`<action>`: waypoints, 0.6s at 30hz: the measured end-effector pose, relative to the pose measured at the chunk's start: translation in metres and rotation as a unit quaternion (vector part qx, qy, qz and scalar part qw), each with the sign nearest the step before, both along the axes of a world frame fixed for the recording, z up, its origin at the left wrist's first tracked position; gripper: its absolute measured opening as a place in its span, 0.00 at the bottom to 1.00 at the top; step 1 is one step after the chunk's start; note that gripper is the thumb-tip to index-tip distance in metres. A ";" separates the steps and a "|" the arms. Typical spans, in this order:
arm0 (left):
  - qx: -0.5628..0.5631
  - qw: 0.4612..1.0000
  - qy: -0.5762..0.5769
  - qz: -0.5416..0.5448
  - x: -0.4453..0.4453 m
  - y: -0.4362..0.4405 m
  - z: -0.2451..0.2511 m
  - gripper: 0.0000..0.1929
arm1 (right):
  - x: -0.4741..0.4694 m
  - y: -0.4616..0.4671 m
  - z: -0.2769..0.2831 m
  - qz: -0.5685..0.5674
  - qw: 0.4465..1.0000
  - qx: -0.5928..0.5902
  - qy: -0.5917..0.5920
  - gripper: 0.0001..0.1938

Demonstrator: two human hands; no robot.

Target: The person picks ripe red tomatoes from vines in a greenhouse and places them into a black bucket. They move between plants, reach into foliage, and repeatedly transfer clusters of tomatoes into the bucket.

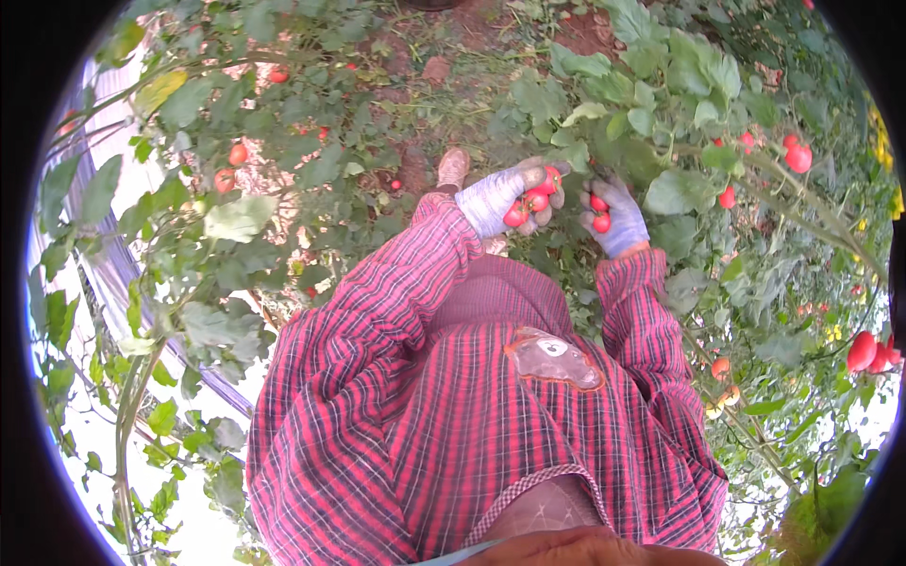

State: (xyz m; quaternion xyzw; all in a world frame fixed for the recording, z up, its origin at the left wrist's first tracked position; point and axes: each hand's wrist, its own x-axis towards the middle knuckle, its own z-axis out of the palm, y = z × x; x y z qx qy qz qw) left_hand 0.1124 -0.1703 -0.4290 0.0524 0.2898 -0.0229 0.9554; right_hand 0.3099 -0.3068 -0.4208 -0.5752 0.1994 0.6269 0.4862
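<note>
My left hand [494,201], in a pale knitted work glove with dirty fingers, cradles several small red tomatoes [536,201] in its palm. Just to its right, my right hand [620,211] wears a similar glove. Two red tomatoes [601,223] show at its curled fingers, held against the palm side. Both hands are low among the tomato plants, beside the leaves [635,159] of a plant on the right. Some of the right fingertips are hidden by the tomatoes and foliage.
Ripe tomatoes [798,158] hang on slanting stems at the right, with more red fruit [861,351] lower down. On the left are orange-red tomatoes [225,180] and a thick stem [127,417]. A soil path [414,166] with weeds runs ahead. My shoe [454,167] stands on it.
</note>
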 end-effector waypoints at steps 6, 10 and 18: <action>0.030 0.997 0.042 -0.060 0.001 -0.006 0.019 0.39 | -0.007 -0.104 -0.016 -0.276 0.940 -0.109 0.167 0.10; -0.012 0.996 0.079 -0.045 -0.013 -0.030 0.006 0.33 | -0.033 -0.092 0.015 -0.285 0.904 -0.165 0.275 0.13; -0.011 0.955 0.295 -0.009 -0.022 -0.021 0.010 0.28 | 0.025 0.096 -0.048 -0.125 0.959 -0.004 0.256 0.15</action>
